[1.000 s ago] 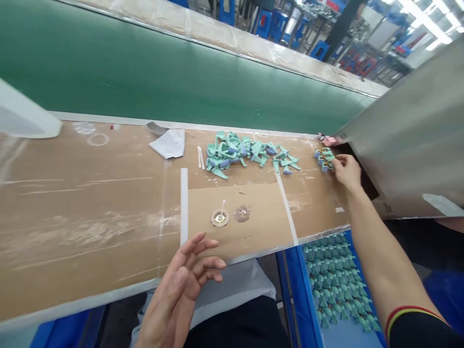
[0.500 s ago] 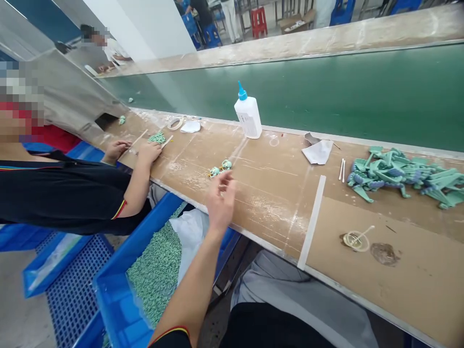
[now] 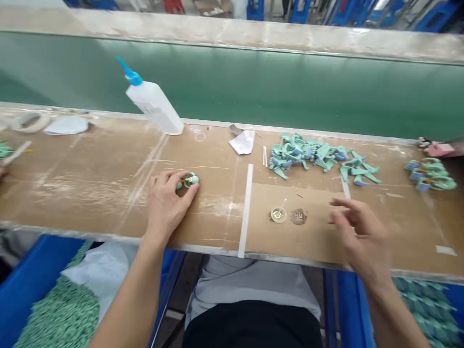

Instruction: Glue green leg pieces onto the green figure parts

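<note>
Two hands on the bench. Left hand (image 3: 166, 208) is cupped, palm down, fingers curled over small green parts (image 3: 190, 180) just right of it. At least two parts, partly hidden, exact count unclear. Hand touches them; can't tell how firm the hold is. Right hand (image 3: 358, 237) is blurred, fingers spread wide, holding nothing, over the brown cardboard sheet (image 3: 311, 232).

Counts: one glue bottle (image 3: 154, 108), white with blue nozzle, tilted in view, standing at the back edge. Two cotton swabs (image 3: 264, 156). One small cup (image 3: 278, 214) with a stick in it, a brown smear (image 3: 298, 216) just beside it. One crumpled white paper (image 3: 242, 142). One tape roll (image 3: 31, 123). One big pile of green parts (image 3: 308, 154), too many to count, and a smaller cluster (image 3: 429, 175) at the far right, several pieces.

Edges: white tape strip (image 3: 246, 208) crosses the bench (image 3: 79, 198). Open bench between it and the left hand. Green belt (image 3: 232, 82) runs along the back edge.

Containers: two blue bins below the front edge. Left bin (image 3: 32, 275) holds a heap of green parts; right bin (image 3: 348, 309) holds green parts in rows.
</note>
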Motion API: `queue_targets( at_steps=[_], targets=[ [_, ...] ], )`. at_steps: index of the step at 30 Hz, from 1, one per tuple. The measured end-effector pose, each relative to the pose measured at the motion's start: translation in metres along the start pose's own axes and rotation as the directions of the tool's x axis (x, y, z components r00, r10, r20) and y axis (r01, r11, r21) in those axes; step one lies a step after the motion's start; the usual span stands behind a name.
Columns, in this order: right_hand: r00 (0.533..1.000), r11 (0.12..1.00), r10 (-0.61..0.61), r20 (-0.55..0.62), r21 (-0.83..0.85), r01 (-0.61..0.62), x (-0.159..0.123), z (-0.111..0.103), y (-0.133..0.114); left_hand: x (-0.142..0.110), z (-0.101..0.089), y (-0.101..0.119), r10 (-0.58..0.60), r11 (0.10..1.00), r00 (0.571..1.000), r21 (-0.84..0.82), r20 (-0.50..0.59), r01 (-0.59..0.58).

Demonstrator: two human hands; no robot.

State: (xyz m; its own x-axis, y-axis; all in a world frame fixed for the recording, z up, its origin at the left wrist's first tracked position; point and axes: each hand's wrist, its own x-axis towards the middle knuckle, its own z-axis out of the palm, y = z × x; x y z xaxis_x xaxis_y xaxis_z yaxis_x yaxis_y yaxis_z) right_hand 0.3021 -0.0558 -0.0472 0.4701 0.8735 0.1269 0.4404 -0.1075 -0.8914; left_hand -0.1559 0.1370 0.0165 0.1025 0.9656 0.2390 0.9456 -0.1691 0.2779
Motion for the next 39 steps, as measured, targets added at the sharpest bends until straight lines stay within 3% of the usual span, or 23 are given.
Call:
queue_targets(
  at_steps=[5, 10, 13, 16, 22, 26, 29, 35, 39],
  targets=[
    [0.986, 0.988, 0.058, 0.159, 0.133, -0.08, -0.009, 0.048, -0.027, -0.026, 0.016, 0.061, 0.12, 0.992, 0.991, -0.038, 0.064, -0.117],
    [0.972, 0.995, -0.056, 0.227, 0.09, 0.036, 0.009, 0.068, -0.055, -0.023, 0.015, 0.074, 0.222, 0.963, 0.971, -0.177, 0.084, -0.205],
    [0.959, 0.989, -0.138, 0.249, 0.08, 0.122, 0.022, 0.078, -0.061, -0.022, 0.008, 0.076, 0.148, 0.951, 0.986, -0.283, 0.079, -0.12],
    [0.942, 0.979, -0.2, 0.269, 0.083, 0.184, 0.028, 0.085, -0.064, -0.026, 0.001, 0.081, 0.031, 0.878, 0.994, -0.478, 0.109, 0.025],
    [0.917, 0.972, -0.228, 0.327, 0.018, 0.235, 0.023, 0.074, -0.076, -0.04, -0.004, 0.096, 0.045, 0.635, 0.977, -0.761, 0.207, 0.132],
    [0.902, 0.956, -0.258, 0.347, -0.042, 0.29, 0.016, 0.066, -0.08, -0.051, 0.0, 0.104, 0.087, 0.597, 0.968, -0.79, 0.236, 0.139],
    [0.892, 0.941, -0.28, 0.354, -0.083, 0.328, 0.014, 0.062, -0.079, -0.06, 0.006, 0.108, 0.108, 0.555, 0.943, -0.806, 0.316, 0.207],
    [0.916, 0.96, -0.248, 0.314, -0.047, 0.276, 0.018, 0.05, -0.077, -0.076, 0.011, 0.122, 0.003, 0.348, 0.92, -0.863, 0.391, 0.366],
    [0.918, 0.962, -0.237, 0.32, -0.053, 0.266, 0.021, 0.041, -0.077, -0.09, 0.014, 0.131, -0.076, 0.205, 0.872, -0.849, 0.483, 0.488]
  ],
)
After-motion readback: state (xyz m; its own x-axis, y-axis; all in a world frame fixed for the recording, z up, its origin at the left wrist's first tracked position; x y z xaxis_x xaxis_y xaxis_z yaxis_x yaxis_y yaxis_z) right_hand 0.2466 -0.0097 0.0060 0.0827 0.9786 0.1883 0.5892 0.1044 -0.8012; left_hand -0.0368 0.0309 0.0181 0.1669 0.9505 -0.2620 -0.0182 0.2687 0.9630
